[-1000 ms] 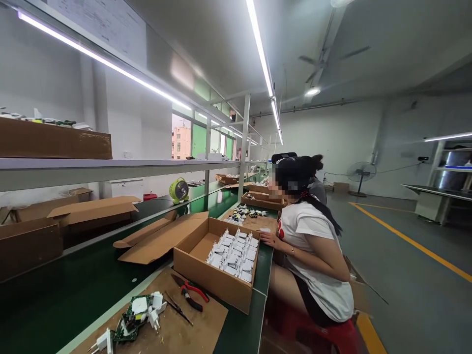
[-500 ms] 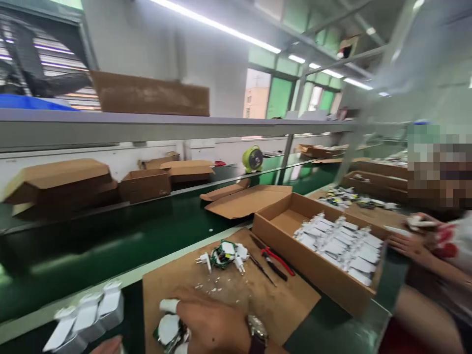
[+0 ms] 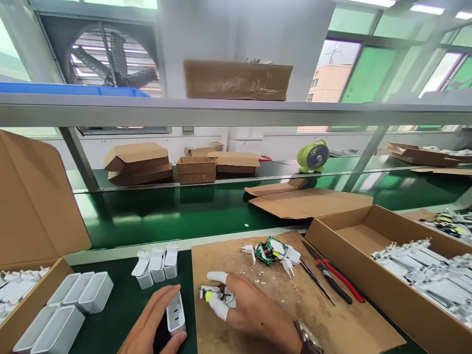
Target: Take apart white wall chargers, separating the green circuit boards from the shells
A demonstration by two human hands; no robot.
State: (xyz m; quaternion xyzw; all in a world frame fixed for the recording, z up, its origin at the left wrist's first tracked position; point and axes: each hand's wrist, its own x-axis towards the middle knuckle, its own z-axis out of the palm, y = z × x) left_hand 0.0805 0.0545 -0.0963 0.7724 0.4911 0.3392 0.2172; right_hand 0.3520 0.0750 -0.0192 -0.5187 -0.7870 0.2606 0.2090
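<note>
My left hand [image 3: 149, 317] grips a white charger casing [image 3: 176, 314] between thumb and fingers, its end with two slots facing up. My right hand [image 3: 254, 307], with white finger cots and a wristwatch, is closed on a small circuit board [image 3: 208, 293] with a yellow part, low over the brown cardboard mat [image 3: 258, 329]. Left of the mat, several white casings with lids or plug parts [image 3: 157, 263] stand in a row. Open white casings [image 3: 96, 292] stand farther left. Beyond my right hand lies a cluster of green circuit boards [image 3: 271, 250] with white plugs.
Red-and-black pliers [image 3: 339, 281] and tweezers [image 3: 317, 280] lie on the mat's right. A cardboard box [image 3: 342, 260] of white parts stands at the right, another box [image 3: 44, 290] at the left. Behind are a green conveyor belt [image 3: 206, 211], a green fan [image 3: 313, 156] and a shelf [image 3: 236, 114].
My view has swung left, and the person at the right is out of frame. My left hand has come into fuller view with a white casing; my right hand still holds a circuit board.
</note>
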